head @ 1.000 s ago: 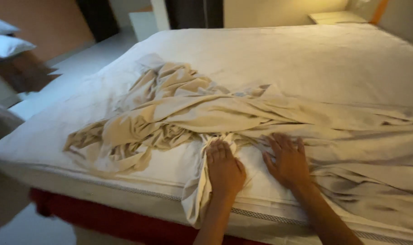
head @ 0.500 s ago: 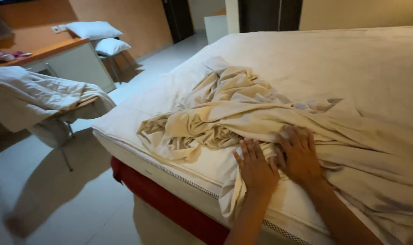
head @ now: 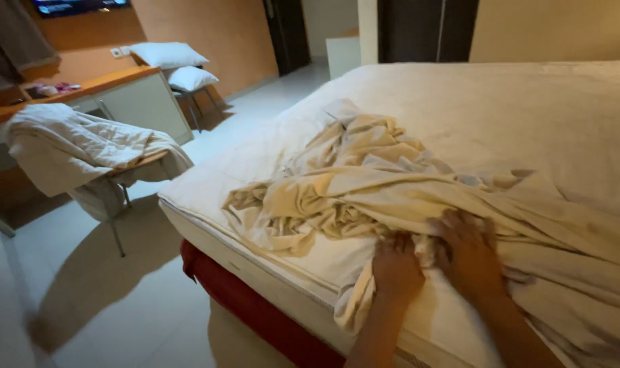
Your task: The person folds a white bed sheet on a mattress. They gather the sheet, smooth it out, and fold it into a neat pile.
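Both hands are bunched into the crumpled cream cotton bedsheet [head: 392, 184] — left hand [head: 396, 267] and right hand [head: 470, 253] side by side, fingers closed in folds, near the white mattress [head: 528, 109] edge. Gathering stage, seemingly — next calls for a firm hold.

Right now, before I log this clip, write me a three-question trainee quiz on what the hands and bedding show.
1. True or false: both hands rest on the crumpled sheet.
2. Where does the sheet hang over the mattress? A) near edge, below the left hand B) far side
3. What lies draped over the chair beside the bed?

Key: 1. True; the right hand presses it too. 2. A. 3. A pale duvet.
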